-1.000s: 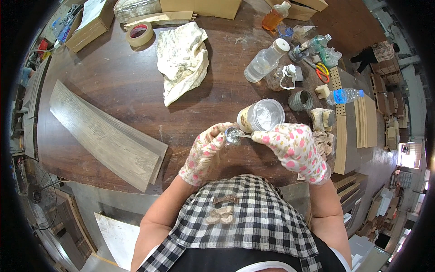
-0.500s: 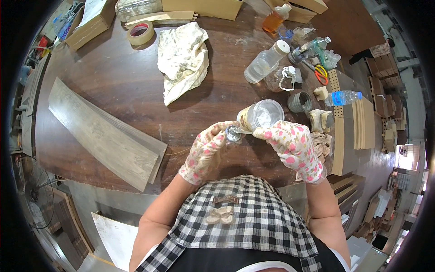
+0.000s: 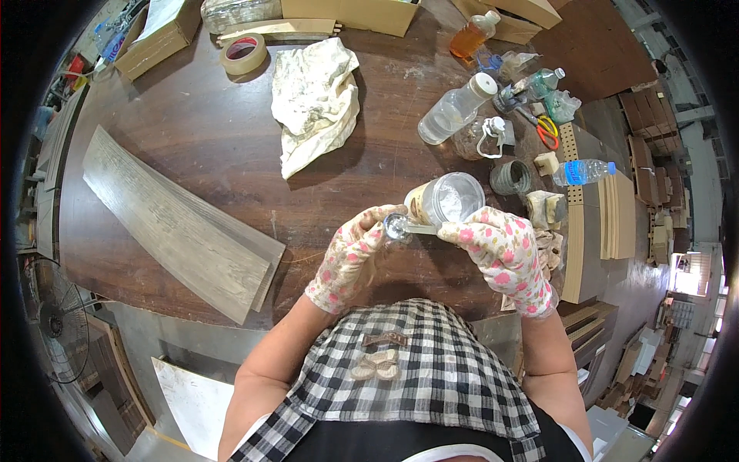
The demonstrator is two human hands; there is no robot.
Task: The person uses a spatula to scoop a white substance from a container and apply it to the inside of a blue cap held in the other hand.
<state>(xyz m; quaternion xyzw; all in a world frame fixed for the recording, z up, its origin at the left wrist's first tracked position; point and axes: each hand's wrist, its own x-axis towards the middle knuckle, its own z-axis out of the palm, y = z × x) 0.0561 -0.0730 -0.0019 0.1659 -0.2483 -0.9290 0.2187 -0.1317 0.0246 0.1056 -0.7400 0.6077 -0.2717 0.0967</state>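
Observation:
My left hand [image 3: 348, 258], in a flowered glove, pinches a small clear round container [image 3: 396, 225] above the table's near side. Its contents are too small to make out. My right hand [image 3: 502, 254], gloved alike, grips a thin flat pale stick [image 3: 422, 229] between thumb and fingers. The stick's left end meets the container's mouth. Just beyond both hands, an uncovered plastic tub [image 3: 418, 202] with white material inside leans toward me. A ribbed grey jar [image 3: 509, 177] stands to the right of the tub.
Two grey wood-grain boards [image 3: 173, 223] lie at left. A stained white cloth [image 3: 315, 100] and a tape roll [image 3: 243, 54] are farther back. Clear bottles [image 3: 456, 112], orange-handled scissors [image 3: 547, 132] and a blue-labelled bottle [image 3: 583, 172] crowd the right side. A fan [image 3: 58, 319] stands left.
My right hand has moved slightly right and down, so more of the stick shows between it and the container. My left hand keeps the container in nearly the same place.

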